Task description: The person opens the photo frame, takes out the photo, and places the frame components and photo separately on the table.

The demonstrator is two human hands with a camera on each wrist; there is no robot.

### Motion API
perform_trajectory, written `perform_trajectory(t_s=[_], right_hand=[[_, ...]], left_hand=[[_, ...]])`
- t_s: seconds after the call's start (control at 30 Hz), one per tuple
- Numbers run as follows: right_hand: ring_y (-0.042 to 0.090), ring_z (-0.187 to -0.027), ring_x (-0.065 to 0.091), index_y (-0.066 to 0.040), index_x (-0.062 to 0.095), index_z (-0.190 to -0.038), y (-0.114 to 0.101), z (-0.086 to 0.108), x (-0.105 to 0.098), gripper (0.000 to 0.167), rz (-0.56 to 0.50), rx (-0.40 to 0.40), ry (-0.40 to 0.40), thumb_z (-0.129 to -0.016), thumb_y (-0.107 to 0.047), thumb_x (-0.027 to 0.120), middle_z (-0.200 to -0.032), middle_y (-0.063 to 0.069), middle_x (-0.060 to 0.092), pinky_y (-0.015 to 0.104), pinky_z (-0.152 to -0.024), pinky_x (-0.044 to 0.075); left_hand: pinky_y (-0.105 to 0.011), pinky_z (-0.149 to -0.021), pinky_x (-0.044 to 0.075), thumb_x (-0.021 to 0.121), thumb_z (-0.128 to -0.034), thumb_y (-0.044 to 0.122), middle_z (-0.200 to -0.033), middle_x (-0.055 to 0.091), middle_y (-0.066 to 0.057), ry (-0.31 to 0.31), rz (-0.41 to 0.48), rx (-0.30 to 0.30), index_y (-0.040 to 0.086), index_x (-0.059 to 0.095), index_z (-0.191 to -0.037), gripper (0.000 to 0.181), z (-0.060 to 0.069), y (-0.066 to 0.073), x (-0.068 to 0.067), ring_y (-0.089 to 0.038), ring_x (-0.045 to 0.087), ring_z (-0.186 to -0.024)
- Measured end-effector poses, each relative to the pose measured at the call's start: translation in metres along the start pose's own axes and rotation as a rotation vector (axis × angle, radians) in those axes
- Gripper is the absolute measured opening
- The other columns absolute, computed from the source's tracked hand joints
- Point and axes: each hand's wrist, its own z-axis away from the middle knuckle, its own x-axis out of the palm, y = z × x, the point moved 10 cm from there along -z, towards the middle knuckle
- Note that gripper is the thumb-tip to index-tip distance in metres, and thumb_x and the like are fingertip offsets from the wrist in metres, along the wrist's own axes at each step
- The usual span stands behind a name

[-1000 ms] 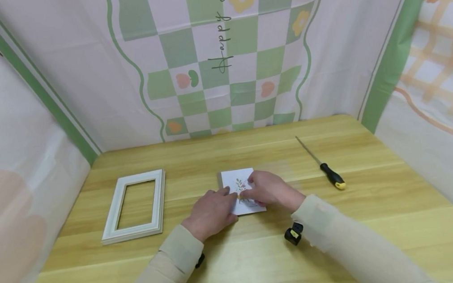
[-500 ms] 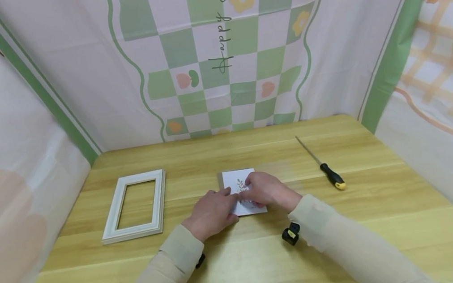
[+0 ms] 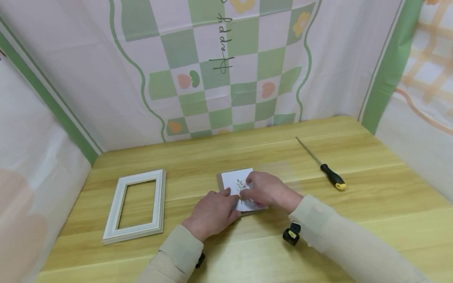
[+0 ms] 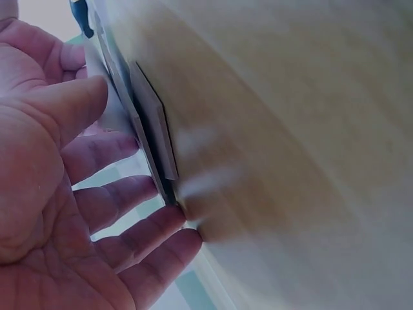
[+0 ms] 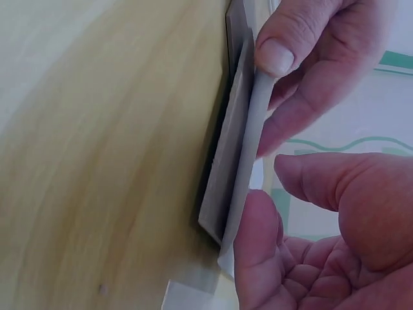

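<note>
A white card (image 3: 232, 181) with a printed plant lies face up over a grey-brown backing board (image 3: 219, 182). My left hand (image 3: 212, 212) rests at their left side. Its fingers (image 4: 122, 248) reach out fairly straight, and its thumb (image 5: 277, 58) touches the near edge. At the card's right side, my right hand (image 3: 269, 191) has curled fingers, and one presses the card. Its thumb (image 5: 290, 171) stands just off the card; whether the hand pinches it cannot be told. A gap shows between card and board in the right wrist view. A flat flap (image 4: 151, 119) sits under the board.
A white picture frame (image 3: 113, 210) lies on the left of the wooden table (image 3: 237, 262). At the right is a screwdriver (image 3: 332, 176) with a black and yellow handle. A clear sheet (image 3: 285, 170) lies beyond my right hand. Printed curtains (image 3: 186, 46) surround the table.
The card has slid slightly away from me over the backing board, so a strip of board now shows along the near edge. My hands have shifted very little.
</note>
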Motion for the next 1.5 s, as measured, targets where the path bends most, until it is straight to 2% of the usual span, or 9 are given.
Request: perform_trajectory(t_s=[0.17, 0.33, 0.43, 0.57, 0.67, 0.9, 1.13, 1.37, 1.5], right_hand=[[0.019, -0.079, 0.063, 0.004, 0.059, -0.139, 0.006, 0.001, -0.006, 0.058, 0.048, -0.004, 0.022, -0.098, -0.038, 0.067, -0.110, 0.013, 0.072, 0.032, -0.070, 0.051], [0.023, -0.092, 0.064, 0.004, 0.061, -0.136, 0.011, 0.001, -0.010, 0.056, 0.077, -0.008, 0.043, -0.099, -0.038, 0.065, -0.124, 0.019, 0.070, 0.036, -0.080, 0.053], [0.023, -0.090, 0.064, 0.004, 0.062, -0.132, 0.013, 0.002, -0.012, 0.053, 0.087, -0.012, 0.057, -0.100, -0.038, 0.065, -0.120, 0.018, 0.070, 0.037, -0.078, 0.054], [0.021, -0.074, 0.063, 0.004, 0.063, -0.127, 0.018, 0.003, -0.013, 0.049, 0.079, -0.005, 0.059, -0.099, -0.036, 0.064, -0.097, 0.011, 0.069, 0.033, -0.066, 0.050], [0.020, -0.064, 0.062, 0.004, 0.061, -0.129, 0.021, 0.003, -0.012, 0.051, 0.058, 0.009, 0.043, -0.100, -0.038, 0.063, -0.088, 0.008, 0.067, 0.033, -0.061, 0.049], [0.020, -0.067, 0.064, 0.006, 0.059, -0.133, 0.024, 0.005, -0.012, 0.054, -0.003, 0.009, 0.018, -0.100, -0.036, 0.064, -0.089, 0.008, 0.068, 0.033, -0.063, 0.051], [0.019, -0.062, 0.065, 0.009, 0.048, -0.145, 0.028, 0.005, -0.013, 0.062, -0.139, 0.015, -0.002, -0.099, -0.027, 0.069, -0.075, 0.009, 0.069, 0.030, -0.062, 0.052], [0.015, -0.059, 0.062, 0.010, 0.049, -0.144, 0.024, 0.007, -0.017, 0.059, -0.274, -0.025, 0.004, -0.096, -0.015, 0.071, -0.077, 0.009, 0.068, 0.028, -0.059, 0.054], [0.014, -0.058, 0.059, 0.007, 0.049, -0.146, 0.025, 0.007, -0.018, 0.054, -0.363, -0.021, 0.014, -0.097, -0.011, 0.066, -0.080, 0.010, 0.067, 0.027, -0.058, 0.054]], left_hand=[[-0.046, -0.112, 0.047, 0.052, -0.1098, 0.038, -0.148, 0.060, -0.016, 0.004, 0.008, 0.004, 0.012, 0.066, -0.135, 0.039, 0.000, 0.000, 0.000, -0.029, 0.063, -0.130], [-0.047, -0.113, 0.045, 0.048, -0.1116, 0.036, -0.149, 0.059, -0.016, 0.005, 0.028, -0.010, 0.013, 0.066, -0.138, 0.039, 0.000, -0.001, 0.000, -0.030, 0.061, -0.133], [-0.048, -0.113, 0.046, 0.047, -0.1122, 0.033, -0.149, 0.060, -0.016, 0.014, 0.042, -0.008, 0.013, 0.067, -0.137, 0.037, 0.001, -0.001, -0.001, -0.031, 0.060, -0.134], [-0.050, -0.112, 0.047, 0.045, -0.1126, 0.030, -0.148, 0.061, -0.015, 0.025, 0.069, -0.012, 0.014, 0.068, -0.136, 0.036, 0.001, -0.002, -0.002, -0.032, 0.060, -0.135], [-0.050, -0.111, 0.047, 0.045, -0.1126, 0.030, -0.147, 0.062, -0.014, 0.031, 0.087, -0.019, 0.014, 0.068, -0.137, 0.037, 0.001, -0.004, -0.001, -0.032, 0.060, -0.135], [-0.049, -0.112, 0.047, 0.044, -0.1131, 0.031, -0.147, 0.062, -0.012, 0.025, 0.093, -0.019, 0.015, 0.068, -0.138, 0.038, 0.001, -0.006, 0.000, -0.033, 0.059, -0.136], [-0.050, -0.111, 0.048, 0.044, -0.1129, 0.031, -0.149, 0.061, -0.014, 0.021, 0.109, -0.016, 0.015, 0.067, -0.138, 0.038, 0.001, -0.007, 0.000, -0.035, 0.059, -0.135], [-0.051, -0.109, 0.049, 0.046, -0.1122, 0.034, -0.149, 0.059, -0.017, 0.023, 0.126, -0.014, 0.014, 0.066, -0.138, 0.039, 0.003, -0.008, -0.001, -0.039, 0.061, -0.131], [-0.046, -0.096, 0.055, 0.052, -0.1097, 0.036, -0.128, 0.068, -0.016, 0.042, 0.152, -0.025, 0.010, 0.067, -0.123, 0.032, 0.005, -0.010, -0.005, -0.033, 0.069, -0.111]])
